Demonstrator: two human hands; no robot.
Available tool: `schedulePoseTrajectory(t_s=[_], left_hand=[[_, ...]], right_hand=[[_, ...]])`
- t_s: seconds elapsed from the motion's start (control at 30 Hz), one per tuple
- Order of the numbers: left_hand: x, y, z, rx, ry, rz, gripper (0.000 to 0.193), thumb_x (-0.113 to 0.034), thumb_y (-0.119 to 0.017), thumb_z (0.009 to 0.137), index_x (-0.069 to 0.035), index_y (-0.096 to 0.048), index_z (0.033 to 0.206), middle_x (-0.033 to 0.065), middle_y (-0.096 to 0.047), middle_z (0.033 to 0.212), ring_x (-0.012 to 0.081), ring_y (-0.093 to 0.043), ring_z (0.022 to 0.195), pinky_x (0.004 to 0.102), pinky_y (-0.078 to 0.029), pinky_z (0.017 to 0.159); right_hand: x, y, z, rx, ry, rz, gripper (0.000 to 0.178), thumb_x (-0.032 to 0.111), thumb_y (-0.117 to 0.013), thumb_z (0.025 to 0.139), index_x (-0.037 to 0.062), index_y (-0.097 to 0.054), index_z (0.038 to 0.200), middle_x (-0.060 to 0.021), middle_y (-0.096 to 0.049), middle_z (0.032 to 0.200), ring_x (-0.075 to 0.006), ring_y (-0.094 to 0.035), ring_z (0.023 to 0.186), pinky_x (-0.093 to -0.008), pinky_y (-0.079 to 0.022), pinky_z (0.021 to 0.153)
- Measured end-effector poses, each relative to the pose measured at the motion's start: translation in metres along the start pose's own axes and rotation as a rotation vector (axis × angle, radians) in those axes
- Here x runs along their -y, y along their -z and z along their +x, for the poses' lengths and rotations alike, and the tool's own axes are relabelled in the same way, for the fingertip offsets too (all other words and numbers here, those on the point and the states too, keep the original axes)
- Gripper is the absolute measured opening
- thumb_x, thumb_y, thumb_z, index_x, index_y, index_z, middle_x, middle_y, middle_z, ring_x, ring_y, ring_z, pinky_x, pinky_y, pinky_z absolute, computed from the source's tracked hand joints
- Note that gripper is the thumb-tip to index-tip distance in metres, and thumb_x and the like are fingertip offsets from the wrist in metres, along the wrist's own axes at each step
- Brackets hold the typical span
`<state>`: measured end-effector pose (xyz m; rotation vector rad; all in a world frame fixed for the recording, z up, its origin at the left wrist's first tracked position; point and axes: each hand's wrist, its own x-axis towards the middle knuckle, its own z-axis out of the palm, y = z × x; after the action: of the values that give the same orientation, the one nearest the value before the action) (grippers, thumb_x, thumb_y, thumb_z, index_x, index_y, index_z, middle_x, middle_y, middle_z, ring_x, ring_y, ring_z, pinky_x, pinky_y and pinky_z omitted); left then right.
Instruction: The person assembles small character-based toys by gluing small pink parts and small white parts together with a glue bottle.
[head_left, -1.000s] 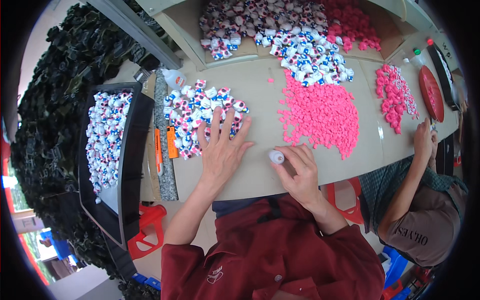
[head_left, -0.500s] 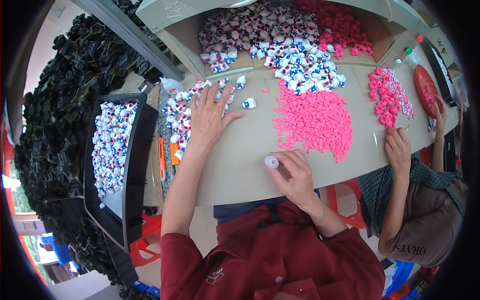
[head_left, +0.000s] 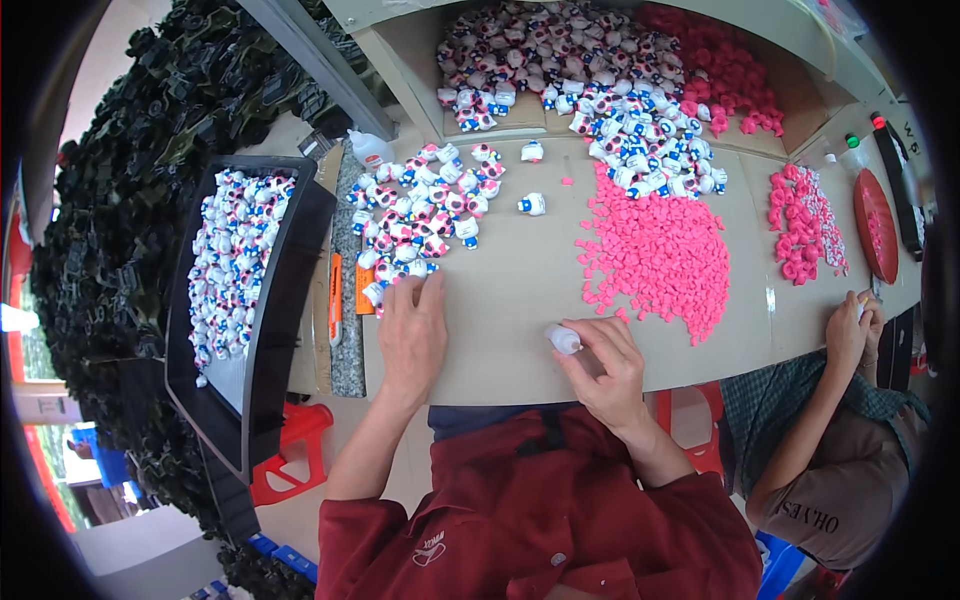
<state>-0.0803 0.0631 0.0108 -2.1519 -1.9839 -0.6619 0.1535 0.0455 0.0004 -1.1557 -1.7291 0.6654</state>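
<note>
My left hand is at the near edge of a loose pile of small white, blue and pink toy figures. Its fingers are bent down and closed, and their tips meet the nearest figures. Anything between them is hidden. In my right hand is a small translucent squeeze bottle, tilted and gripped between thumb and fingers just above the table. Beyond that hand spreads a heap of tiny pink pieces. Two single figures stand apart from the pile, one of them a white and blue figure.
On the left sits a black tray of figures, beside an orange cutter and a white bottle. More figures spill from a shelf at the back. At right, a co-worker's hands work near a red dish.
My left hand has drawn back toward me from over the figures, its spread fingers now bent together. The right hand keeps the bottle, now tilted more. The view has shifted; the co-worker's hands have come together.
</note>
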Motion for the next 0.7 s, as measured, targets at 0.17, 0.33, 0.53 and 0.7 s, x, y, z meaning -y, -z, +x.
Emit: schedulePoseTrajectory(t_s=[0.17, 0.33, 0.53, 0.7], left_hand=[[-0.023, 0.004, 0.031, -0.034, -0.096, -0.106, 0.024, -0.007, -0.065, 0.078, -0.005, -0.063, 0.102, 0.0086, -0.055, 0.087, 0.0255, -0.054, 0.081, 0.0362, -0.046, 0.066], [-0.062, -0.031, 0.107, -0.029, -0.245, -0.403, 0.023, -0.004, -0.061, 0.079, -0.002, -0.063, 0.102, 0.0142, -0.058, 0.091, 0.0311, -0.057, 0.086, 0.0373, -0.046, 0.074], [-0.092, -0.096, 0.196, -0.102, -0.449, -0.216, 0.062, 0.002, -0.058, 0.067, -0.009, -0.051, 0.127, 0.0175, -0.044, 0.127, 0.0326, -0.043, 0.117, 0.0453, -0.037, 0.092], [-0.096, -0.119, 0.218, 0.062, -0.521, -0.151, 0.064, 0.0, -0.059, 0.069, -0.018, -0.048, 0.13, 0.0125, -0.043, 0.129, 0.0294, -0.041, 0.119, 0.0458, -0.035, 0.092]], right_hand=[[-0.001, -0.001, 0.0, -0.022, 0.033, -0.009, 0.028, 0.002, -0.073, 0.068, 0.0017, -0.065, 0.095, -0.0088, -0.065, 0.088, -0.0258, -0.059, 0.081, -0.0336, -0.047, 0.071], [0.0, 0.001, 0.001, -0.056, 0.065, -0.004, 0.026, 0.002, -0.072, 0.069, 0.0011, -0.064, 0.094, -0.0091, -0.064, 0.087, -0.0253, -0.058, 0.078, -0.0334, -0.047, 0.068], [-0.001, -0.001, -0.002, -0.073, 0.107, 0.016, 0.029, 0.002, -0.073, 0.068, -0.0001, -0.064, 0.095, -0.0104, -0.064, 0.086, -0.0253, -0.058, 0.076, -0.0335, -0.047, 0.068], [-0.004, 0.001, -0.003, -0.06, 0.088, 0.038, 0.031, 0.002, -0.074, 0.066, -0.0001, -0.064, 0.096, -0.0112, -0.064, 0.087, -0.0257, -0.059, 0.076, -0.0335, -0.047, 0.068]])
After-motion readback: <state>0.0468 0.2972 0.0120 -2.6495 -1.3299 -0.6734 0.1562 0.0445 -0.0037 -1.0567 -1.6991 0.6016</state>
